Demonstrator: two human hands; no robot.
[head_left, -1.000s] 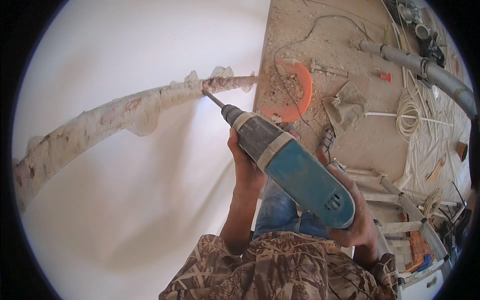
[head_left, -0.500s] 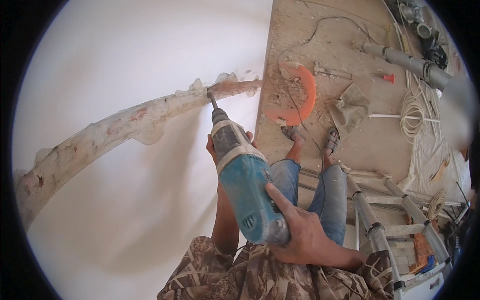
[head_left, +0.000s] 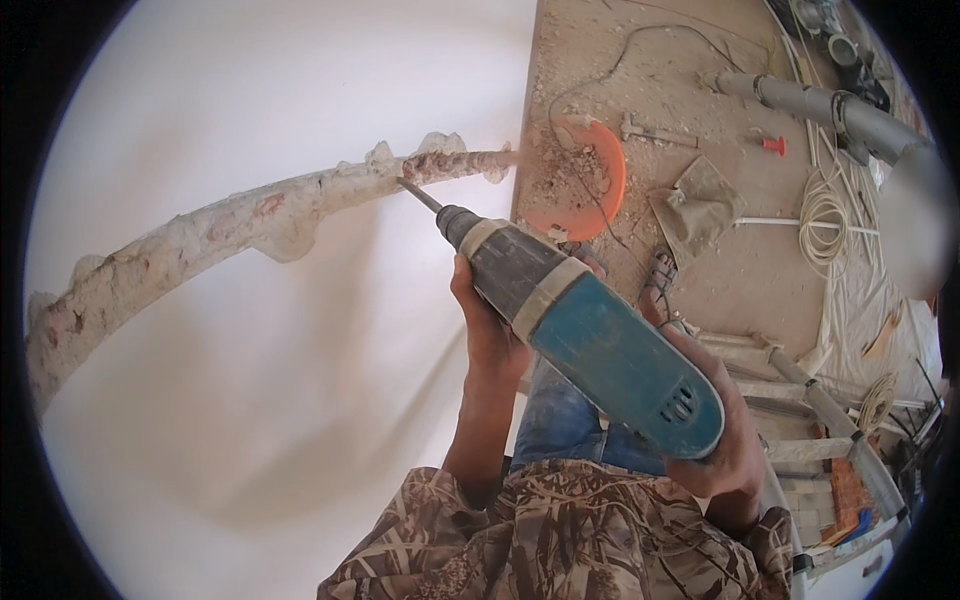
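Observation:
A teal and dark grey rotary hammer drill (head_left: 600,345) is held in both hands in front of me. My left hand (head_left: 487,320) supports it from beneath near the front, its fingers partly hidden by the body. At the rear, my right hand (head_left: 725,430) wraps the handle; the drill body hides most of those fingers. The chisel bit (head_left: 420,195) points up and left, its tip at the lower edge of a rough channel (head_left: 290,205) cut across the white wall (head_left: 250,90). Reddish, broken masonry shows in the channel just right of the tip.
Below the channel's right end, an orange basin (head_left: 618,175) holds rubble. A hammer (head_left: 660,133), a grey cloth (head_left: 697,205), a red object (head_left: 774,146) and coiled cable (head_left: 825,222) lie on the dusty floor (head_left: 700,60). An aluminium ladder (head_left: 830,410) stands at right; a grey pipe (head_left: 815,98) lies beyond.
The drill's rear has swung right with my right hand, so the body lies more slantwise. Its bit tip has shifted slightly left along the channel. My left hand has moved right with the drill.

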